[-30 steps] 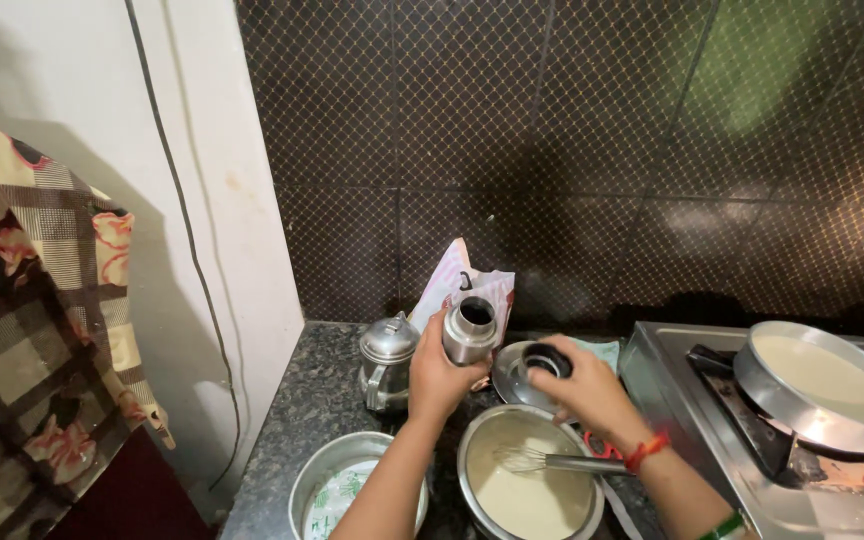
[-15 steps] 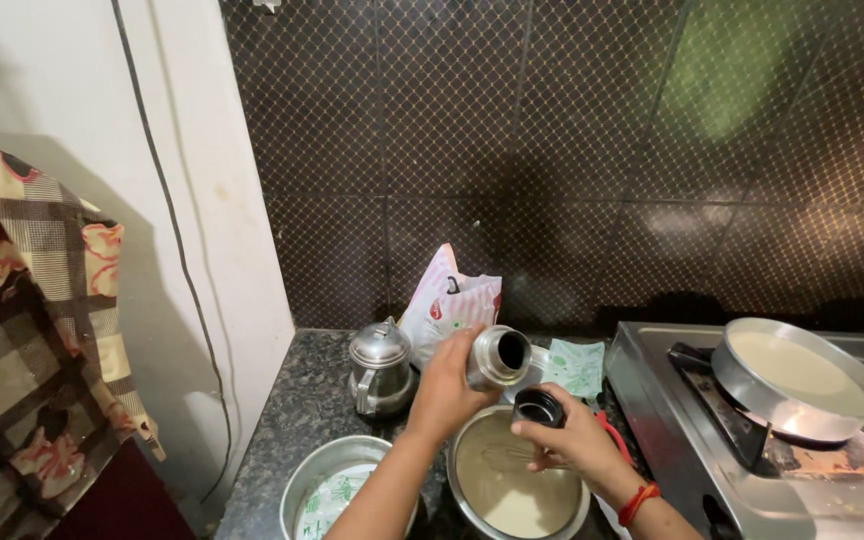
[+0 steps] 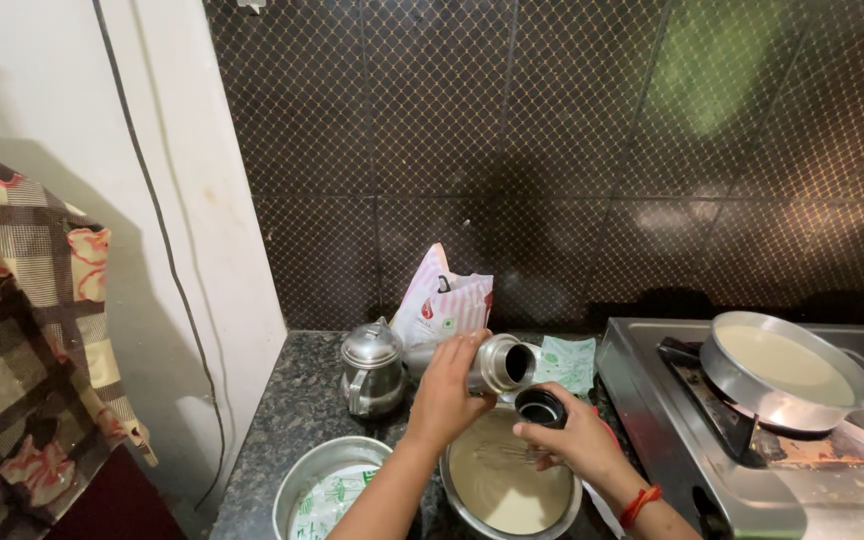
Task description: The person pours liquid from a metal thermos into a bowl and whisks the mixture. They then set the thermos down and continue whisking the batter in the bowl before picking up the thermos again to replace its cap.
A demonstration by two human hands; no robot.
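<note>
While the small steel canister (image 3: pixel 497 364) lies tipped on its side with its open mouth turned right, it hangs above a steel bowl (image 3: pixel 508 485) that holds pale, creamy batter and a wire whisk (image 3: pixel 504 456) resting in it. Whether anything is leaving the canister cannot be told. Left hand (image 3: pixel 444 390): fingers curled closed round the canister's body, gripping it from the left. Right hand (image 3: pixel 572 440): fingers partly bent round a small dark cap (image 3: pixel 539 407), held open side up just below and beside the canister's mouth, over the bowl's right rim; a red thread circles that wrist. Left of the bowl, on the speckled dark counter (image 3: pixel 297 405), stands a round steel tin (image 3: pixel 324 490) lined with green-printed paper. Behind it sits a lidded steel pot (image 3: pixel 372 368) with a knob, and a white and red plastic pouch (image 3: pixel 442 305) leans at the tiled wall. At right, a gas stove (image 3: pixel 672 440) carries a round pan (image 3: pixel 782 370) tilted on the burner and filled with the same pale batter.
</note>
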